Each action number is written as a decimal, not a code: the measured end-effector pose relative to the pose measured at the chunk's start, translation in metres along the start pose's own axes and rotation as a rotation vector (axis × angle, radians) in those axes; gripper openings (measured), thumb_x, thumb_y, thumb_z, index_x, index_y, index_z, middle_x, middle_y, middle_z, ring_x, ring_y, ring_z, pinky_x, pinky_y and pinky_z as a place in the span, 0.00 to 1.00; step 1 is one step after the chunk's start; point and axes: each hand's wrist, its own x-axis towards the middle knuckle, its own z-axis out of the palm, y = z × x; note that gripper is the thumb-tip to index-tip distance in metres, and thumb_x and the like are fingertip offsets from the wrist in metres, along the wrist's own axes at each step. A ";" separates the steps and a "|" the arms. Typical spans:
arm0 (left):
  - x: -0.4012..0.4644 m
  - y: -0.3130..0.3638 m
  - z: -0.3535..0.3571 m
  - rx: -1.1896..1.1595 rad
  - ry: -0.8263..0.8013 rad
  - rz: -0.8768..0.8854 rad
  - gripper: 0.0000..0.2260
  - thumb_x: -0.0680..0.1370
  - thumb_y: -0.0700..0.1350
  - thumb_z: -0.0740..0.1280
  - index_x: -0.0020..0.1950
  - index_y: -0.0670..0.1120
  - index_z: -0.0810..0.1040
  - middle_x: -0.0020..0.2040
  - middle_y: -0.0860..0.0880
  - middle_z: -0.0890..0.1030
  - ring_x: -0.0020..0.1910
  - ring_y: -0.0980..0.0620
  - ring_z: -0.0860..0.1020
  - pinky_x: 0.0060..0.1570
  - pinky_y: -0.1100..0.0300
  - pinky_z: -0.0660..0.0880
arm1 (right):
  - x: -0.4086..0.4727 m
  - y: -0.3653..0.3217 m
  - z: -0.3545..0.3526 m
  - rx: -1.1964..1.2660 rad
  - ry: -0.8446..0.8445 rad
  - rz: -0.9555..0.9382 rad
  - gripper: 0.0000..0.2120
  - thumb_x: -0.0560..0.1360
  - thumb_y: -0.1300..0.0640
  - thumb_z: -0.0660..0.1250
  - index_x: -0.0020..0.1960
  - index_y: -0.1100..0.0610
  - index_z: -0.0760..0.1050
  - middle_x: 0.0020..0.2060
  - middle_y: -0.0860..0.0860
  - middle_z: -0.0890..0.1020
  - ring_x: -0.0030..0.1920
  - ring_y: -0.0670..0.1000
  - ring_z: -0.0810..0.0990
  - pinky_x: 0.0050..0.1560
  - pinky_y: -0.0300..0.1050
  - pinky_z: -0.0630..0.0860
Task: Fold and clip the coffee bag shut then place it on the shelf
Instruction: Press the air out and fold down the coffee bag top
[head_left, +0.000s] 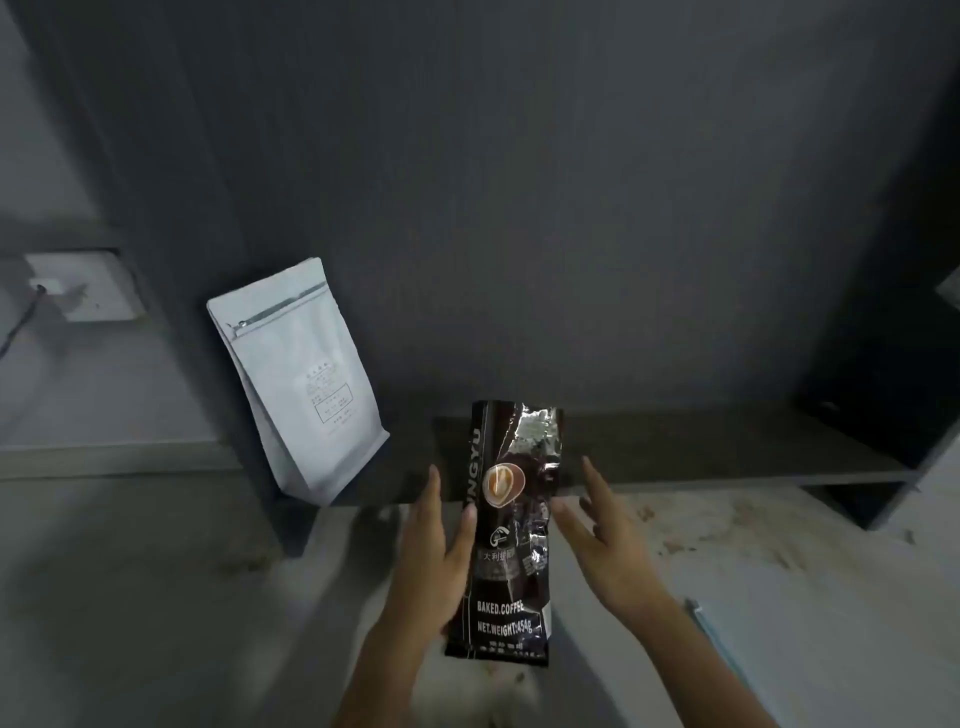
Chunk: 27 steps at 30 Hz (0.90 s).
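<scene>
Dark shelf (727, 447): white pouch (301, 384) upright. Left hand (436, 551) flat against black coffee bag (511, 530); right hand (602, 535) released.

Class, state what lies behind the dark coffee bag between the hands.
Behind the dark coffee bag: a low dark shelf and grey wall. The shelf strip directly behind it is hidden.

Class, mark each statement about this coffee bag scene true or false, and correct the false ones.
1. The glossy dark brown coffee bag stands between the two hands. True.
2. The right hand grips the bag tightly. False: it is open, beside the bag and apart from it.
3. A pale grey zip pouch leans against the dark wall. True.
4. A clip holds the dark bag's top shut. False: no clip shows there.
5. The left hand touches the dark bag's side. True.
</scene>
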 end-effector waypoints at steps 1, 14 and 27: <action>0.001 -0.003 0.003 -0.016 -0.008 -0.013 0.31 0.77 0.59 0.57 0.76 0.52 0.50 0.77 0.47 0.59 0.75 0.47 0.56 0.72 0.43 0.59 | 0.000 0.001 0.003 0.028 -0.019 -0.013 0.32 0.70 0.40 0.62 0.71 0.42 0.55 0.58 0.32 0.66 0.59 0.39 0.70 0.57 0.38 0.68; -0.004 -0.011 0.015 -0.143 -0.002 0.028 0.18 0.71 0.54 0.71 0.58 0.63 0.71 0.51 0.62 0.80 0.50 0.68 0.79 0.45 0.74 0.73 | 0.002 0.001 0.019 0.057 -0.106 -0.035 0.13 0.75 0.56 0.66 0.58 0.47 0.74 0.52 0.39 0.80 0.54 0.39 0.78 0.48 0.30 0.74; -0.036 -0.016 0.010 -0.239 0.041 0.057 0.27 0.58 0.49 0.82 0.53 0.47 0.77 0.48 0.49 0.83 0.47 0.54 0.81 0.46 0.63 0.77 | -0.019 -0.039 -0.009 -0.144 0.063 -0.315 0.20 0.74 0.62 0.65 0.64 0.52 0.66 0.47 0.41 0.79 0.47 0.38 0.79 0.46 0.29 0.75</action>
